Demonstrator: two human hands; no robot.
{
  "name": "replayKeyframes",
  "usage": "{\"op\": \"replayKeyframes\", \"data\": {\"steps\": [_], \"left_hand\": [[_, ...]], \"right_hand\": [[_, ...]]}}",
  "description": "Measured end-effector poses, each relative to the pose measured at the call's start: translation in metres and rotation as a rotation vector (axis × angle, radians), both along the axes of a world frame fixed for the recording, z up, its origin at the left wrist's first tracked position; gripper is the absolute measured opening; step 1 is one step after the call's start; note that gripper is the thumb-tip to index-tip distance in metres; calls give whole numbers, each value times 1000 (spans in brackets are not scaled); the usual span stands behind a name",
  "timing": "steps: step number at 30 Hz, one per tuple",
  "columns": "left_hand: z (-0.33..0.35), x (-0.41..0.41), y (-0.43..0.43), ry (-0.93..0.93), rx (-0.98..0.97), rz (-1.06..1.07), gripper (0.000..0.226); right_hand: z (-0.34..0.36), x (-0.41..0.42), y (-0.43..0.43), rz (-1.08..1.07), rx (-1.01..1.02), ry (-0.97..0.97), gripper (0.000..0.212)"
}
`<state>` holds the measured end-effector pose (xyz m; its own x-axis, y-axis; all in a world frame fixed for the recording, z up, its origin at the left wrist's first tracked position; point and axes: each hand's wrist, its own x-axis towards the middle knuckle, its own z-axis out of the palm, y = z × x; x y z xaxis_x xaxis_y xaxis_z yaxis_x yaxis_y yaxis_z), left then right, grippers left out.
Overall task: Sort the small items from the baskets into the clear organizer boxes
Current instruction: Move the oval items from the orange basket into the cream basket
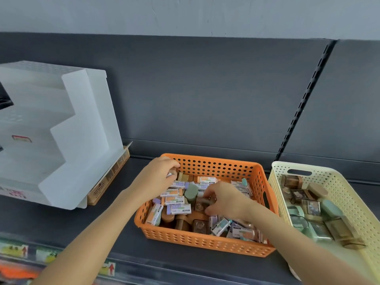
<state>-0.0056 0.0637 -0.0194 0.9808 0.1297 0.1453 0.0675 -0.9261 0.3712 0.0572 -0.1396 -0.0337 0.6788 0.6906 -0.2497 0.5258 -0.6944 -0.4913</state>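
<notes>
Inside the basket (205, 242), left hand (158, 177) pinches a small item (170, 174); right hand (225, 199) grips a brown box (200, 205). Probably light and stiff; hold the sides.

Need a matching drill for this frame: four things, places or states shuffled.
Things:
1 orange basket
2 cream basket
3 white stand
4 right hand

Places or states:
a far right
b left of both baskets
c gripping a brown box
d centre, between the other two

Pairs: 1-d, 2-a, 3-b, 4-c
</notes>
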Motion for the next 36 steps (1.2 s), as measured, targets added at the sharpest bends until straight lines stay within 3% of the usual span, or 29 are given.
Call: {"op": "replayKeyframes", "data": {"steps": [2, 6, 12, 16, 20, 22, 29, 33, 36], "left_hand": [[-2, 13, 0, -14, 69, 52, 30], [-9, 35, -11, 75, 424, 160, 31], [-10, 48, -18, 125, 601, 183, 12], [-10, 48, -13, 119, 337, 37, 24], [-9, 43, -11, 130, -4, -25, 15], [-10, 40, -15, 145, -111, 7, 33], [10, 33, -42, -6, -273, 26, 40], [26, 37, -78, -53, -404, -72, 34], [32, 45, -114, -76, -466, -144, 38]], "right_hand": [[2, 5, -4, -60, 78, 7, 28], [9, 10, -10, -198, 229, 52, 27], [13, 13, -16, -254, 344, 50, 27], [12, 14, -21, -277, 391, 58, 26], [14, 15, -25, -307, 409, 75, 25], [13, 15, -27, -331, 427, 103, 24], [23, 18, -46, -429, 563, 108, 30], [36, 29, -83, -590, 653, -25, 31], [48, 37, -122, -680, 596, -210, 28]]}}
